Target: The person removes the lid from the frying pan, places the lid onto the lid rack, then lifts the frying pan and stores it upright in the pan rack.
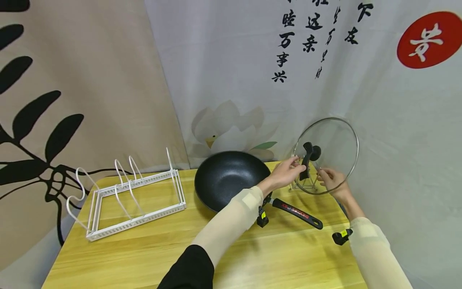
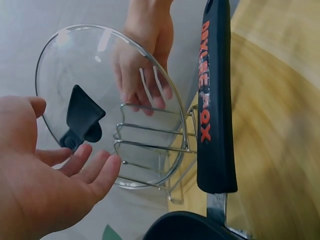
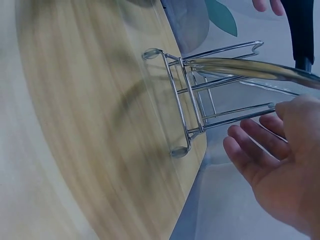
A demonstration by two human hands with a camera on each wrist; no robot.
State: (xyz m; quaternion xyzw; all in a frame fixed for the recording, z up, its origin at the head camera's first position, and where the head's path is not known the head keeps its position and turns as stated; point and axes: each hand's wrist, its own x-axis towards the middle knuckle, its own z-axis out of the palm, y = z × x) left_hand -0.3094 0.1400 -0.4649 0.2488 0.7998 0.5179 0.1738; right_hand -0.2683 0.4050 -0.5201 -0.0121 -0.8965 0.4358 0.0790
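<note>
A round glass lid [image 1: 333,156] with a metal rim stands upright in a small wire lid rack [image 3: 195,95] at the table's right end. Its black knob [image 2: 84,112] faces my left hand [image 1: 285,172]. That hand is beside the knob, thumb and fingers spread apart and loosely bent, with nothing gripped in the left wrist view. On the far side of the lid, my right hand [image 1: 333,184] pinches the end of a rack wire between thumb and index finger. Its other fingers [image 3: 250,150] hang loosely curled below the wire.
A black wok [image 1: 231,176] sits mid-table, its handle [image 1: 297,212] pointing to the front right under my left forearm. A white rack [image 1: 137,216] with upright loops stands on the left. Behind the table [image 1: 162,257] hangs a printed curtain [image 1: 231,60].
</note>
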